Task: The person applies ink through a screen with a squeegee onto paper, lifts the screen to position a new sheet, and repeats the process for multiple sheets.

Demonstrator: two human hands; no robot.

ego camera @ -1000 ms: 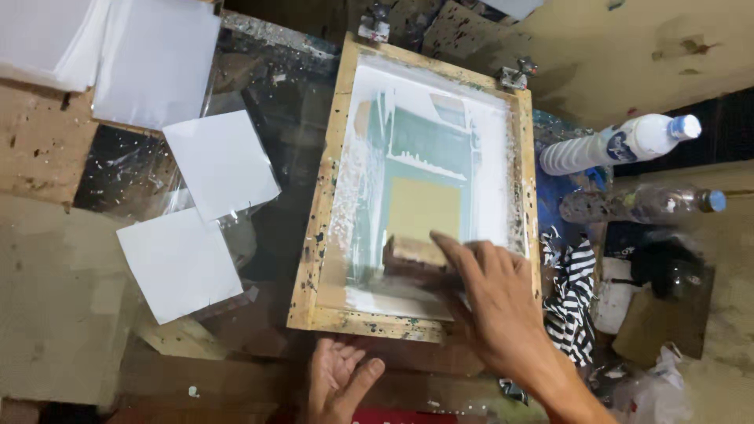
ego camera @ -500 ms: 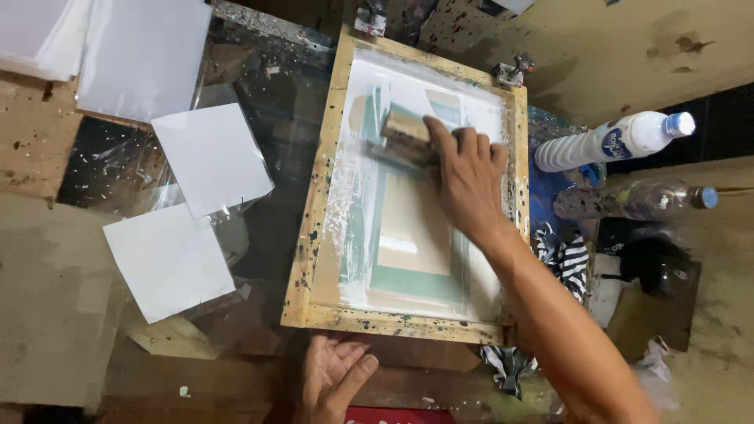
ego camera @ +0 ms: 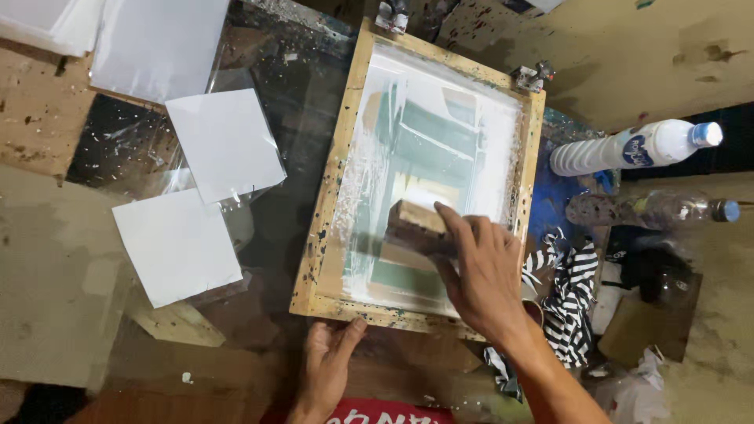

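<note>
A wooden screen-printing frame (ego camera: 338,173) lies on the bench, its mesh smeared with white ink over a greenish rectangle. My right hand (ego camera: 481,271) grips a wooden squeegee block (ego camera: 415,224) pressed on the lower middle of the mesh. My left hand (ego camera: 328,365) rests flat with fingers spread on the bench, its fingertips touching the frame's near edge.
Two white square sheets (ego camera: 224,141) (ego camera: 177,245) lie left of the frame, with bigger white sheets (ego camera: 157,43) at top left. A white bottle (ego camera: 628,149) and a clear bottle (ego camera: 652,210) lie at right above a striped cloth (ego camera: 569,294). Hinge clamps (ego camera: 532,76) hold the frame's far edge.
My right hand first pushed the squeegee to the far end of the mesh, then pulled it back toward me to the lower middle. My left hand stayed by the frame's near edge.
</note>
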